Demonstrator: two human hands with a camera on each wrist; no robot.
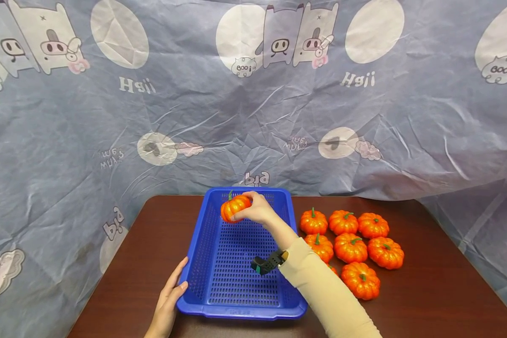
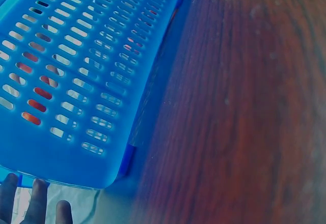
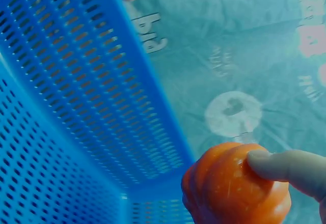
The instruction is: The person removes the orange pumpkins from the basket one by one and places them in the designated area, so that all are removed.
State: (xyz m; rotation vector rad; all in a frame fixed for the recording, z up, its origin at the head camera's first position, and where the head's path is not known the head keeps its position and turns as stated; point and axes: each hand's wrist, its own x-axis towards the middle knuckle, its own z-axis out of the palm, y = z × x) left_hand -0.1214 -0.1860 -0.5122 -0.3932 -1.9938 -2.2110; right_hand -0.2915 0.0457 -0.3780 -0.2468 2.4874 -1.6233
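My right hand point(image 1: 257, 209) grips a small orange pumpkin point(image 1: 234, 208) with a green stem, held over the far part of a blue plastic basket point(image 1: 242, 311). In the right wrist view the thumb point(image 3: 277, 165) presses on the ribbed side of the pumpkin point(image 3: 232, 193); the other fingers are hidden there. My left hand point(image 1: 167, 298) rests at the basket's left rim near the front corner, its fingers fairly straight. Fingertips point(image 2: 38, 196) show against the rim of the slotted basket point(image 2: 61, 158) in the left wrist view. No pumpkin shows inside the basket.
Several more orange pumpkins point(image 1: 351, 248) stand in rows right of the basket, one partly hidden by my right sleeve point(image 1: 321, 286). A black wrist strap point(image 1: 268, 262) hangs over the basket. Behind the dark wooden table point(image 1: 152, 234) hangs a printed grey-blue cloth point(image 1: 236, 117).
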